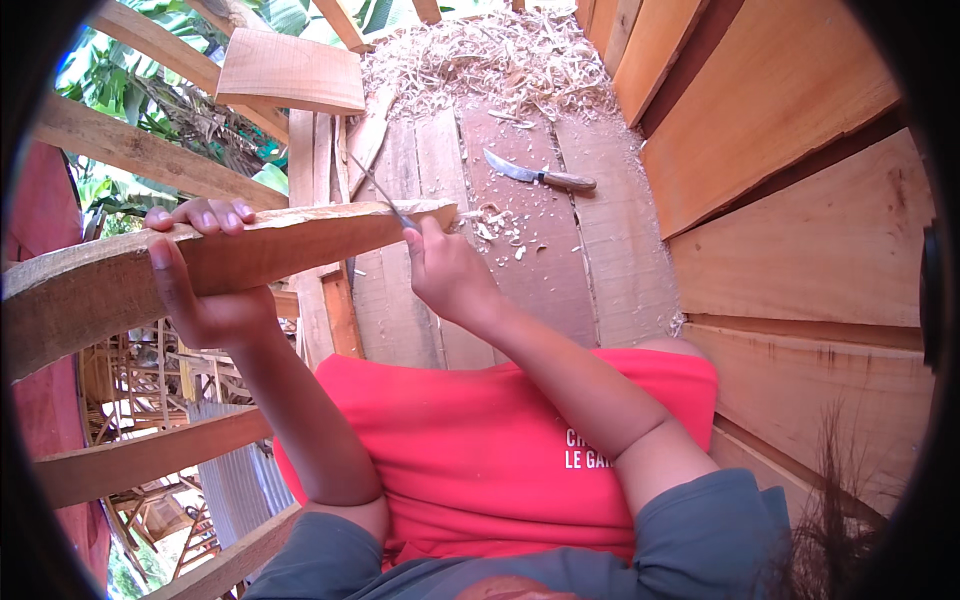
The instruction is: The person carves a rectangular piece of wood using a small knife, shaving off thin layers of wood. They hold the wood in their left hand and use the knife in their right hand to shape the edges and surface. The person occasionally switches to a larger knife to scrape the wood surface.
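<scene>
1. Floor point(625, 240): wide bare planks, dark seams between, centre to upper centre.
2. Wall point(800, 250): orange-brown boards with dark gaps, right side.
3. Rails point(140, 155): open, pale wood, left side and top edge.
4. Leaves point(130, 85): green, broad, beyond rails, upper left.
5. Panel point(45, 195): red, far left.
6. Sheet point(228, 475): grey, corrugated, lower left.
7. Daylight: bright, between rails.

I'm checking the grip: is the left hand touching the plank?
Touching: the head view shows the left hand gripping the plank, fingertips over its upper edge.

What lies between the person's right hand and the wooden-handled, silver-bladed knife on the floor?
Small pale wood chips, scattered on the brown wooden planks, in the head view.
</scene>
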Action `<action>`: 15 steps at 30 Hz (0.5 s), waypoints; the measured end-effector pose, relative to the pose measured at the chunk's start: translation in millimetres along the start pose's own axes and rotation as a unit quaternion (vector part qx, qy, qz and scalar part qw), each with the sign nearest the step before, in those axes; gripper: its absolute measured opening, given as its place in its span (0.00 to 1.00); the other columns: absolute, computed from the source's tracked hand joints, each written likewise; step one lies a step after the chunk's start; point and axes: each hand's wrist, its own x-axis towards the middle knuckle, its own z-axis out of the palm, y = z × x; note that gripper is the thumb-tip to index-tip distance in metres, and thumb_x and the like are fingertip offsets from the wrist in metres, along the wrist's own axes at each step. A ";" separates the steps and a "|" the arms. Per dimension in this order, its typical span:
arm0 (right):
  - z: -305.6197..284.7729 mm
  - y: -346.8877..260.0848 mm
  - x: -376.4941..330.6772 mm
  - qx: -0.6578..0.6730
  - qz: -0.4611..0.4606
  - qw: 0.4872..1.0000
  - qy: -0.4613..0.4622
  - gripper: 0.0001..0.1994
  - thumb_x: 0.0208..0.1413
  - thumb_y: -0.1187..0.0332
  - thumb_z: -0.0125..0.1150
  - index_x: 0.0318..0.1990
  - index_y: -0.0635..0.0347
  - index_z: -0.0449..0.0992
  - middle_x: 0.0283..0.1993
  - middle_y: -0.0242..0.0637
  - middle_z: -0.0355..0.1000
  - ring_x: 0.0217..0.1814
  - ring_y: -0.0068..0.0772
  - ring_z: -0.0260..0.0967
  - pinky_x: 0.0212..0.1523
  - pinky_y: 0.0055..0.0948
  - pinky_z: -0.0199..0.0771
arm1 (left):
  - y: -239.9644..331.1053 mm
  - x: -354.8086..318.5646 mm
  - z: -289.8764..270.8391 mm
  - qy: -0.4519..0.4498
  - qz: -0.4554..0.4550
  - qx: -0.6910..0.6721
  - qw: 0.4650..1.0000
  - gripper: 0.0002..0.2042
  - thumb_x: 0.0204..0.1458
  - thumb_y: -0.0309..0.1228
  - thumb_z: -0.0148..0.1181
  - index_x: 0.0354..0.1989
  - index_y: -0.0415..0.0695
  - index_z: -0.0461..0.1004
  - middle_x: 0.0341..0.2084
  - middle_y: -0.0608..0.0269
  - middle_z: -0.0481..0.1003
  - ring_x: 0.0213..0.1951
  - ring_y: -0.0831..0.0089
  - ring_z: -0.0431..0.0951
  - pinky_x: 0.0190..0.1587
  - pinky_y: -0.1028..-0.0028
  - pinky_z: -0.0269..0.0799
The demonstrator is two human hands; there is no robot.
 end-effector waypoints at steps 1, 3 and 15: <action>5.9 12.9 2.0 -0.004 0.004 1.000 0.007 0.18 0.70 0.60 0.40 0.38 0.69 0.67 0.23 0.58 0.73 0.28 0.67 0.74 0.30 0.57 0.73 | 0.3 0.0 2.3 0.002 0.002 0.001 1.000 0.11 0.63 0.42 0.51 0.46 0.50 0.67 0.31 0.64 0.69 0.36 0.69 0.69 0.48 0.62 0.63; 12.8 25.6 4.7 -0.007 0.011 1.000 0.022 0.17 0.70 0.61 0.40 0.39 0.69 0.66 0.23 0.58 0.73 0.27 0.67 0.73 0.30 0.57 0.72 | -0.4 1.2 2.6 0.004 0.004 0.005 1.000 0.11 0.63 0.42 0.51 0.46 0.50 0.67 0.31 0.64 0.69 0.37 0.69 0.70 0.48 0.62 0.63; -23.1 -26.6 -3.6 -0.022 -0.004 1.000 0.013 0.18 0.71 0.62 0.38 0.38 0.71 0.67 0.25 0.59 0.73 0.31 0.67 0.74 0.34 0.55 0.75 | 1.4 -11.0 2.3 -0.031 0.012 0.018 0.999 0.13 0.62 0.41 0.52 0.49 0.48 0.66 0.32 0.60 0.69 0.36 0.67 0.71 0.47 0.60 0.67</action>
